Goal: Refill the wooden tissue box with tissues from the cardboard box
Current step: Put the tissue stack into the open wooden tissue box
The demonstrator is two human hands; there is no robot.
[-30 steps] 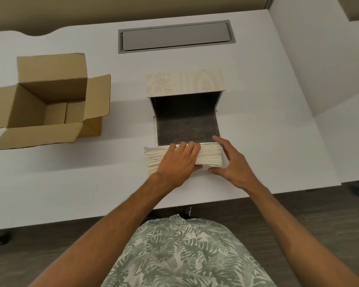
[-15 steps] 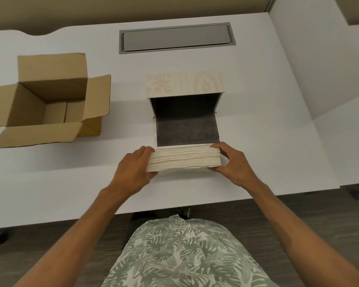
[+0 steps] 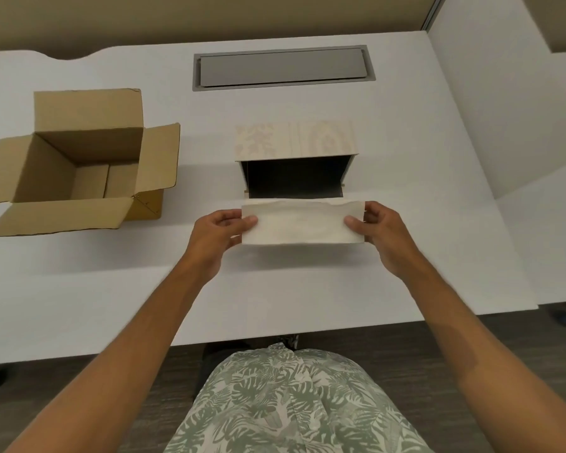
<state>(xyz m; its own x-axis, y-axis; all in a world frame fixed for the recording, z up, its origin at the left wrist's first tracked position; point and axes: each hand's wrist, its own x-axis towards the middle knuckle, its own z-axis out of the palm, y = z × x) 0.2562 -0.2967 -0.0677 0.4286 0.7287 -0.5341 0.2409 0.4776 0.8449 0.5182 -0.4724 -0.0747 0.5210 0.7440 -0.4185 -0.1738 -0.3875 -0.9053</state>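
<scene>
A cream stack of tissues [image 3: 301, 222] is held above the white table [image 3: 79, 305], its broad face turned toward me. My left hand [image 3: 218, 232] grips its left end and my right hand [image 3: 381, 233] grips its right end. Just behind the stack lies the wooden tissue box [image 3: 294, 142], pale wood with a dark open inside [image 3: 294, 176]; the stack hides the box's near part. The cardboard box [image 3: 76, 158] stands at the left with its flaps spread open, and I see no tissues inside it.
A grey metal cable hatch [image 3: 283, 67] is set into the table behind the wooden box. The table's front edge runs close to my body. A second white surface [image 3: 520, 125] adjoins on the right.
The stack lay on the table in front of the wooden box under my hands. Both hands took its ends and lifted it, tilting its broad face toward me.
</scene>
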